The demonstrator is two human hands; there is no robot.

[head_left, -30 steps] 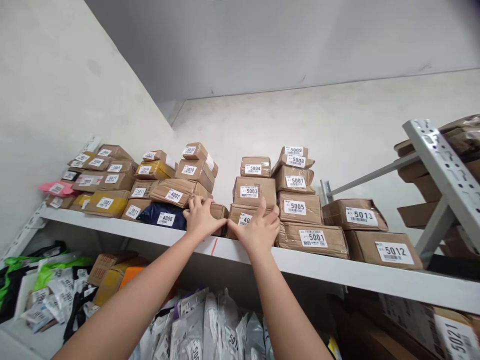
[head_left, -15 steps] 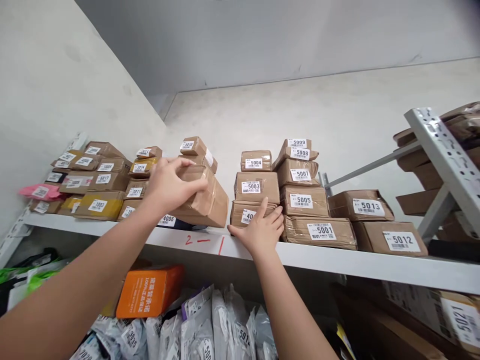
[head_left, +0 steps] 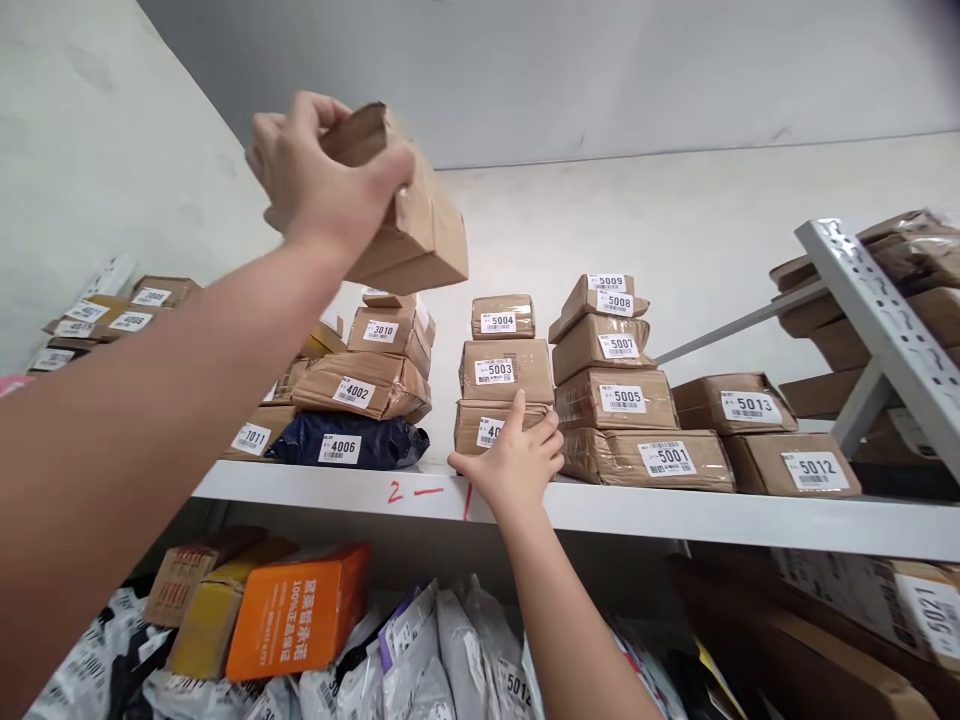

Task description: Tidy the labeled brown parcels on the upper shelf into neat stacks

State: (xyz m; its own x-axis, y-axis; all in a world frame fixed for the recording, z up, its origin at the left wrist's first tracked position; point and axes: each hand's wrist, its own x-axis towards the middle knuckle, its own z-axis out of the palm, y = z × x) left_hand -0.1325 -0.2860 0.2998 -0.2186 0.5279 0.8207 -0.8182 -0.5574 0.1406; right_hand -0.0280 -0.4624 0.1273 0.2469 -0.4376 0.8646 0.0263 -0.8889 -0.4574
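Note:
My left hand (head_left: 322,180) grips a brown cardboard box (head_left: 431,225) by its near end, raised above the upper shelf at the left of centre. My right hand (head_left: 521,455) has its fingers spread against the lowest box of the middle stack, partly covering its label. On that box rest box 5003 (head_left: 525,370) and box 5004 (head_left: 517,303). Left of this stack, below the raised box, are parcel 3010 (head_left: 409,335), parcel 4002 (head_left: 401,385) and the dark blue bag 4006 (head_left: 382,440).
White shelf edge (head_left: 592,510) crosses the view. Stacked boxes, with 5001 (head_left: 615,455) lowest, stand right of my right hand, and box 5012 (head_left: 761,462) is further right. A perforated metal post (head_left: 885,330) slants there. Below are an orange box (head_left: 345,600) and bagged parcels.
My left hand has lifted the brown box from just above the shelf edge to well above the stacks, uncovering parcels 4002 and 4006. My right hand stays against the middle stack.

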